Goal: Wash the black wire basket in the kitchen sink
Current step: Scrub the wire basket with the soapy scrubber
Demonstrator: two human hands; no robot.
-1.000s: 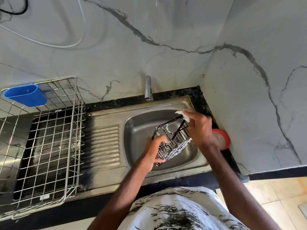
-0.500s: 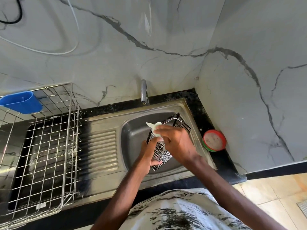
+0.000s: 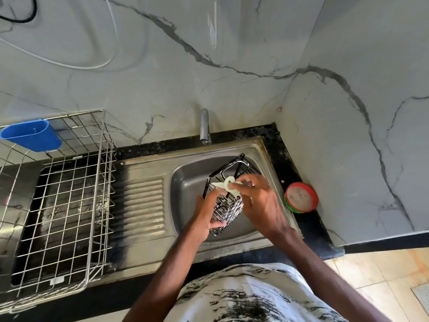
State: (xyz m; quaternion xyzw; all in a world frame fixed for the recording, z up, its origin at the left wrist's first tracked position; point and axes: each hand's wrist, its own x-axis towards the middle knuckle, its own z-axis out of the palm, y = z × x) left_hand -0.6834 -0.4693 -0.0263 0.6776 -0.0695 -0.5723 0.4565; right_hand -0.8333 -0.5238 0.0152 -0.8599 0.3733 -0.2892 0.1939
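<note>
The black wire basket (image 3: 228, 205) is held tilted above the steel sink bowl (image 3: 192, 180), its open end pointing toward the tap (image 3: 204, 126). Soap foam clings to its lower wires. My left hand (image 3: 206, 217) grips the basket's near left side from below. My right hand (image 3: 260, 201) pinches a pale soapy scrubber (image 3: 226, 185) and presses it on the basket's upper side wires. No water is seen coming from the tap.
A steel wire dish rack (image 3: 69, 205) with a blue plastic cup (image 3: 31, 135) hung on it stands on the left. The ribbed drainboard (image 3: 141, 205) lies between rack and bowl. A red-rimmed round tub (image 3: 300, 197) of soap sits on the black counter, right of the sink.
My right hand has carried the scrubber from the basket's far rim down to its middle wires. The basket has turned more upright, and the view has shifted slightly.
</note>
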